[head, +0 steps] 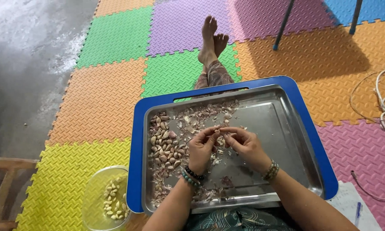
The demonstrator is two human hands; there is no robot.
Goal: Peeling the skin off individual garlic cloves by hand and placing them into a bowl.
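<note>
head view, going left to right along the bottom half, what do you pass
wooden frame → clear bowl of peeled garlic → pile of unpeeled cloves → left hand → right hand → paper with pen

No packages, labels, signs or screens in view.

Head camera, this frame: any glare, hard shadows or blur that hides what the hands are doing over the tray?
Head view: sharp overall; the steel tray shows soft reflections, no blinding glare. Left hand and right hand meet over it, their small garlic clove mostly hidden by fingers. Hard shadow under the blue legs; concrete floor is washed out top left.
</note>
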